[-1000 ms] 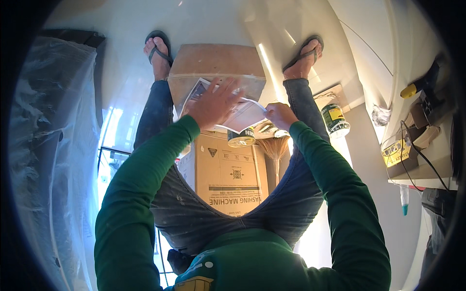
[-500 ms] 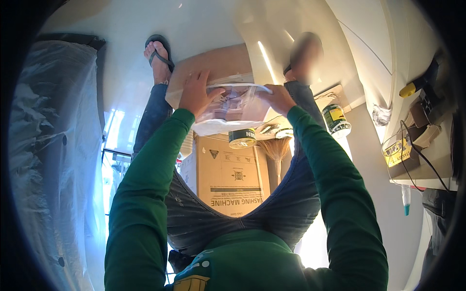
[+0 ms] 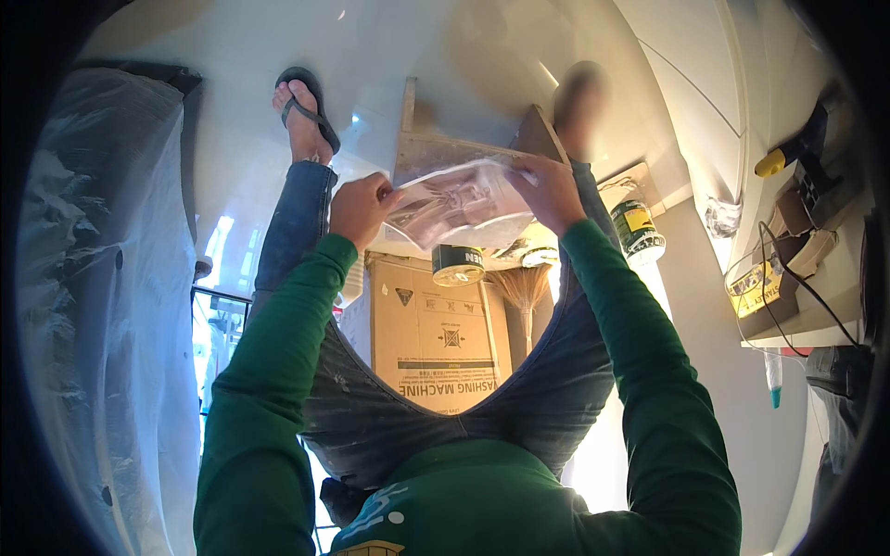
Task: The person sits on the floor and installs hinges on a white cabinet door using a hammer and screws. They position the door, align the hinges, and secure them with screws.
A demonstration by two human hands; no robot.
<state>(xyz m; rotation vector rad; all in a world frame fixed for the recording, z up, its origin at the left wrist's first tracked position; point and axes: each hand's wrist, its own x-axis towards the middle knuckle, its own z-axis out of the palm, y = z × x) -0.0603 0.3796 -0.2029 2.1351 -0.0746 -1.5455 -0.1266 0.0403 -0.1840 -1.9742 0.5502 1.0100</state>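
Head view, the only one. Person seated, legs spread, looking down between the knees. Left hand [image 3: 360,208] pinches the left edge of a clear, crinkled plastic bag with a printed paper leaflet inside [image 3: 459,202]; right hand [image 3: 549,190] grips the bag's right edge, fingers curled over the top. Both hands closed on the bag, which is held taut between them in the air, above the knees and in front of an unpainted wooden panel with upright side pieces [image 3: 436,148] standing on the glossy pale floor [image 3: 232,167]. Directly below the bag sits a dark roll of tape [image 3: 458,264] on top of a brown cardboard carton [image 3: 436,338] lying between the thighs; a straw-coloured brush head [image 3: 525,285] shows just beside the roll. A green-labelled round tin [image 3: 638,230] stands near the right knee. Left foot in a dark flip-flop [image 3: 306,111]; the right foot is blurred. Judgement: the step looks like pulling the bag open or tearing it across. To do it well, keep both grips close to the top seam, pull outward evenly rather than twisting, and hold the bag over the carton so that anything loose drops there and not onto the floor. Whether the seam has begun to part cannot be told. To the far left, a large object wrapped in translucent plastic sheeting [image 3: 102,306]; to the right, a worktop [image 3: 816,315] carrying tools and cables.
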